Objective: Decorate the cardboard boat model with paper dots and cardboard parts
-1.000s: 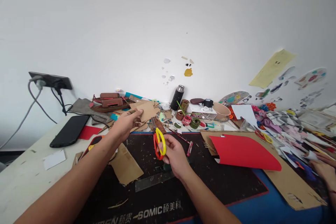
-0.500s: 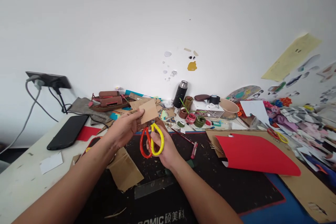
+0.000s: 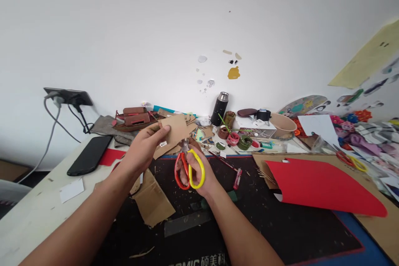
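A small piece of tan cardboard [image 3: 176,128] is pinched between the thumb and fingers of my left hand [image 3: 149,141], held up above the back of the black mat. My right hand [image 3: 201,172] grips scissors [image 3: 197,169] with one red and one yellow handle loop. Their blades point away from me, just below and right of the cardboard's lower edge. Whether the blades touch the cardboard I cannot tell. Under my left wrist, a larger brown cardboard piece [image 3: 155,199] lies on the mat.
A black mat [image 3: 255,228] covers the desk's middle. Red paper [image 3: 324,187] lies on cardboard at right, beside a second pair of scissors [image 3: 352,161]. Paint jars [image 3: 245,142] and a black thermos [image 3: 220,109] stand along the wall. A black phone-like slab [image 3: 89,155] lies left.
My right hand has drawn the scissors slightly back from the cardboard, so more of the blades shows. The cardboard in my left hand has turned a little. The whole view has shifted left.
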`<state>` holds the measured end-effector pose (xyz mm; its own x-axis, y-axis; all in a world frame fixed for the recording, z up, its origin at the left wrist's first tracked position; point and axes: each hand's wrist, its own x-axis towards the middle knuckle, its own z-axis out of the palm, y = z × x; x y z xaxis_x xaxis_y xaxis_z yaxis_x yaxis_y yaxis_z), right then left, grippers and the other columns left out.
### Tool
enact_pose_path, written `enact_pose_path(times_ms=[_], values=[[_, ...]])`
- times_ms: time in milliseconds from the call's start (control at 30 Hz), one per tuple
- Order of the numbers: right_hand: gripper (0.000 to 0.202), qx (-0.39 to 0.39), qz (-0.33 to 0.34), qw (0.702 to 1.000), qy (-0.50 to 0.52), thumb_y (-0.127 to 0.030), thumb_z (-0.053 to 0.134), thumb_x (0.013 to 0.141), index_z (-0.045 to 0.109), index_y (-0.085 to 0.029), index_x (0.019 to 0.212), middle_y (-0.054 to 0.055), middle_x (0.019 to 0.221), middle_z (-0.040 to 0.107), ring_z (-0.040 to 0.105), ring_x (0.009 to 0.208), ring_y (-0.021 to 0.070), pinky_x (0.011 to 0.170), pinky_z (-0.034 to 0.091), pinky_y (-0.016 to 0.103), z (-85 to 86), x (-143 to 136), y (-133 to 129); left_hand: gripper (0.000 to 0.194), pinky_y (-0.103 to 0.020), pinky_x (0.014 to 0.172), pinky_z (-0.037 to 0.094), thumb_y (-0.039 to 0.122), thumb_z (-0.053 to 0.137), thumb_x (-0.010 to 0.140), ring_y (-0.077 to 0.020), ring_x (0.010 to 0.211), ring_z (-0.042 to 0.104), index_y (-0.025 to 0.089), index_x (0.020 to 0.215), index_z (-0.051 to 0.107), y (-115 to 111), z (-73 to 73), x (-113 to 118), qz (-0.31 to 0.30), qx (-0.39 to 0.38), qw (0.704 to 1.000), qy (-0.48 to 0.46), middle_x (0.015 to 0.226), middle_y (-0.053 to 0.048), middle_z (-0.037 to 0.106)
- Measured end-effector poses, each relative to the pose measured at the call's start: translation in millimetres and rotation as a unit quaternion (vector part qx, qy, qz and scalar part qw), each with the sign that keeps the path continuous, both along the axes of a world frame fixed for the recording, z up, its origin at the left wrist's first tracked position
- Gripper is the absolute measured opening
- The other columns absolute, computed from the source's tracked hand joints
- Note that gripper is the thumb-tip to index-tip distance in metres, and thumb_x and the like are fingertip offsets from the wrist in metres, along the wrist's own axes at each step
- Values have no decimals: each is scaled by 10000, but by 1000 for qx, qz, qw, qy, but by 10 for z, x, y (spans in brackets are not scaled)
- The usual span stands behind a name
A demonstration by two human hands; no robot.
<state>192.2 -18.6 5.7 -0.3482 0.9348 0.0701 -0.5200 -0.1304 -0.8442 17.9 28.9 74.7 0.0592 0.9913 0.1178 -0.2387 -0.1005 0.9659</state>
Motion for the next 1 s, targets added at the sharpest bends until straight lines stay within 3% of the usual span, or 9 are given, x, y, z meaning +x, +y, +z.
enact_pose_path(times_ms=[100, 167, 367, 567, 667, 800, 1000], values=[[662, 4, -21, 1000, -9, -753, 786, 859, 568, -220, 1187, 13, 813, 750, 582, 410, 112, 374, 376, 197, -32, 78, 29, 382, -265, 674, 492, 546, 865, 806, -155, 708, 596, 207, 812, 689, 92, -24, -116, 102, 50, 993, 21, 772, 3, 667], [701, 6, -34, 999, -16, -798, 750, 862, 580, -207, 1199, 35, 811, 758, 656, 472, 147, 403, 408, 202, -49, 89, 47, 374, -258, 613, 433, 526, 812, 855, -140, 631, 528, 215, 747, 634, 143, -34, -179, 138, 80, 986, 52, 683, 18, 603], [889, 10, -12, 999, -39, -907, 685, 821, 581, -202, 1352, 119, 931, 808, 786, 686, 238, 577, 559, 278, -40, 49, -9, 367, -276, 593, 413, 508, 749, 897, -156, 579, 517, 233, 714, 589, 178, -73, -212, 151, 106, 977, 109, 607, 18, 575], [1044, 33, 76, 994, -64, -1022, 610, 731, 560, -215, 1392, 129, 979, 787, 817, 802, 310, 676, 626, 387, -22, 37, -42, 330, -285, 613, 442, 475, 703, 941, -163, 569, 561, 241, 738, 588, 143, -75, -173, 151, 113, 974, 128, 594, 20, 586], [973, 30, 62, 994, -90, -992, 594, 788, 576, -197, 1349, 117, 950, 776, 788, 667, 256, 580, 602, 334, -31, 7, -48, 324, -280, 588, 452, 491, 716, 925, -158, 549, 573, 240, 770, 582, 133, -70, -146, 154, 107, 976, 111, 594, 31, 590], [824, 25, -6, 991, -128, -911, 646, 836, 600, -187, 1225, 33, 801, 739, 648, 430, 147, 428, 504, 235, -45, -48, -69, 347, -275, 533, 454, 531, 739, 891, -150, 518, 575, 232, 789, 594, 104, -60, -79, 145, 97, 976, 134, 610, 31, 610], [660, 43, -46, 985, -163, -807, 698, 875, 629, -204, 1134, -41, 727, 666, 578, 378, 98, 378, 436, 187, -50, -93, -100, 310, -270, 498, 477, 506, 749, 876, -148, 498, 582, 222, 846, 625, 54, -73, 6, 124, 100, 975, 154, 612, 27, 630]])
